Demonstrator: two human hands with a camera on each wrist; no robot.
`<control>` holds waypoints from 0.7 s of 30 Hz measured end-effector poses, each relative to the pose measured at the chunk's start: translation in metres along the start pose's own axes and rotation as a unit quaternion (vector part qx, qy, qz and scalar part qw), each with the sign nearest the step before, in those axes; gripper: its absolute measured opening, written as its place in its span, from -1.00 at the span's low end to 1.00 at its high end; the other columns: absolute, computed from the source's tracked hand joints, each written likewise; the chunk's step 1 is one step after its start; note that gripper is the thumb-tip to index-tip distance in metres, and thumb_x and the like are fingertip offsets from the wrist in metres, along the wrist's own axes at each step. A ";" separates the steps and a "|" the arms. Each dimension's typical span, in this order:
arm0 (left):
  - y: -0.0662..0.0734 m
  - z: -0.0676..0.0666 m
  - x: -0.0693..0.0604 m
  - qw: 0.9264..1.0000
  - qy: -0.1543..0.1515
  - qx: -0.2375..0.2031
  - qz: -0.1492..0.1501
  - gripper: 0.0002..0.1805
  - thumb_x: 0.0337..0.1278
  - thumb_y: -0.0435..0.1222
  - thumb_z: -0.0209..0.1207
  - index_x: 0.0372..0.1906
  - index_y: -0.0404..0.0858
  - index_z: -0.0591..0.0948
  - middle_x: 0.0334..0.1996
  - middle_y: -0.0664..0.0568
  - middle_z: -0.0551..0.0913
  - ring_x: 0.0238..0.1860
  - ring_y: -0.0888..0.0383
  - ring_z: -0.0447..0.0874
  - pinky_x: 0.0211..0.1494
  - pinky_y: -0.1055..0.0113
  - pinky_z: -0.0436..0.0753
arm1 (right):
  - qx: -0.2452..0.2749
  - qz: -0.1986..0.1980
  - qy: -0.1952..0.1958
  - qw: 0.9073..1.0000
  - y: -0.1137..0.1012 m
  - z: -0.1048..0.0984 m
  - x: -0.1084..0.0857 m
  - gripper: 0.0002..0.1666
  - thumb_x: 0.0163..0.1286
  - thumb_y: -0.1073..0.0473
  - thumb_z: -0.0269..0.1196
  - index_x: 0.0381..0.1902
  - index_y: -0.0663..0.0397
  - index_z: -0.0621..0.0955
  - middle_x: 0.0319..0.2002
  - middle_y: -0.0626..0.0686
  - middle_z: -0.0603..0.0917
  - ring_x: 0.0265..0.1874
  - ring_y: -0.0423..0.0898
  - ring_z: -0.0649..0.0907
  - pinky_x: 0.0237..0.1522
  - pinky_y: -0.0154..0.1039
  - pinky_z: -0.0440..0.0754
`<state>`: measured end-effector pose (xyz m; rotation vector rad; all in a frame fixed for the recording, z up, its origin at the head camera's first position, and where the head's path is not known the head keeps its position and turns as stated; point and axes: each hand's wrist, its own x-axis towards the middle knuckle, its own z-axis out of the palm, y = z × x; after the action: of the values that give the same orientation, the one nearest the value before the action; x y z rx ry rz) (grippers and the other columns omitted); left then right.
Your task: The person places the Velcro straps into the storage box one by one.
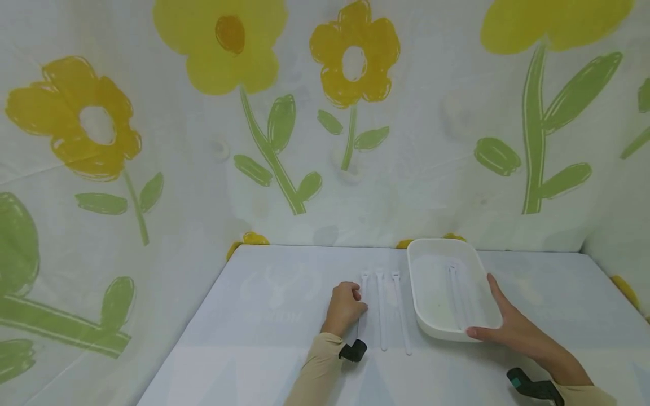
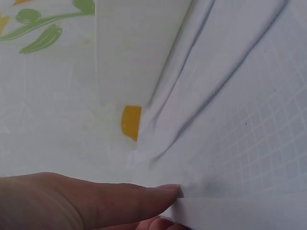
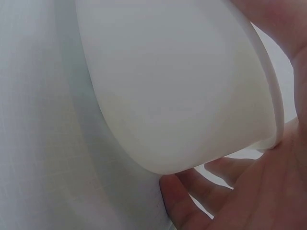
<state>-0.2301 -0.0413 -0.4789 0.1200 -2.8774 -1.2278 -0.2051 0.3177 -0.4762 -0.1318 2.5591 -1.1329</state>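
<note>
In the head view my left hand (image 1: 345, 309) is at the leftmost of three long white strips, this strip (image 1: 360, 323) having a small wider head like a cable tie. Whether thumb and fingers pinch it is hidden. Beside it lie the middle strip (image 1: 382, 318) and the right strip (image 1: 401, 316), roughly parallel. My right hand (image 1: 518, 330) grips a white plastic container (image 1: 431, 329) at its near right corner, thumb at the near rim. In the right wrist view its fingers (image 3: 189, 199) curl against the container's outer wall. Similar strips (image 1: 459, 299) lie inside.
A white-covered table (image 1: 244, 316) holds everything. Its far edge meets a hanging cloth (image 1: 406, 186) printed with yellow flowers, and cloth also stands at the left and right. A dark wrist strap (image 1: 352, 351) crosses my left sleeve; another device (image 1: 533, 386) sits at my right wrist.
</note>
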 end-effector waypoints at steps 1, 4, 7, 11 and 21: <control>0.000 0.000 -0.001 1.000 0.002 0.005 0.001 -0.55 -0.10 -0.53 0.42 0.02 -0.49 0.69 -0.42 0.03 0.64 -0.39 0.20 0.52 -0.30 0.37 0.61 | -0.002 0.000 -0.001 1.000 0.001 0.000 0.000 0.62 0.26 -0.21 0.45 0.58 -0.04 -0.61 0.57 0.53 -0.44 0.49 0.70 -0.10 0.32 0.73 0.06; 0.000 -0.002 -0.003 1.000 0.009 0.022 0.007 -0.57 -0.07 -0.54 0.41 0.02 -0.50 0.68 -0.42 0.03 0.64 -0.39 0.20 0.53 -0.29 0.35 0.64 | -0.007 -0.004 -0.003 1.000 0.002 0.000 0.000 0.61 0.28 -0.22 0.43 0.58 -0.04 -0.61 0.56 0.53 -0.45 0.48 0.70 -0.11 0.32 0.73 0.06; 0.002 -0.007 -0.005 0.999 0.023 0.040 0.009 -0.61 -0.07 -0.56 0.38 -0.02 -0.50 0.69 -0.43 0.01 0.65 -0.38 0.18 0.56 -0.25 0.30 0.69 | -0.006 -0.011 0.000 1.000 0.001 0.000 0.001 0.60 0.28 -0.21 0.43 0.58 -0.03 -0.61 0.56 0.54 -0.45 0.47 0.72 -0.11 0.30 0.73 0.06; 0.005 -0.013 -0.005 0.997 0.031 0.073 0.000 -0.64 -0.08 -0.56 0.36 -0.05 -0.46 0.72 -0.42 -0.01 0.69 -0.41 0.14 0.59 -0.29 0.23 0.71 | -0.007 -0.006 -0.001 1.000 0.000 0.000 0.001 0.61 0.28 -0.22 0.43 0.57 -0.03 -0.62 0.56 0.54 -0.46 0.46 0.73 -0.09 0.30 0.73 0.09; 0.004 -0.017 -0.005 0.996 0.007 0.087 -0.019 -0.85 0.03 -0.54 0.30 -0.26 -0.38 0.76 -0.48 0.01 0.71 -0.45 0.13 0.63 -0.35 0.21 0.70 | -0.016 0.008 -0.006 1.000 -0.003 0.000 0.000 0.64 0.26 -0.26 0.43 0.56 -0.03 -0.64 0.55 0.57 -0.43 0.44 0.75 -0.05 0.29 0.73 0.14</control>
<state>-0.2251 -0.0505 -0.4642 0.1857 -2.9793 -0.9756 -0.2055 0.3156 -0.4743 -0.1260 2.5640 -1.0841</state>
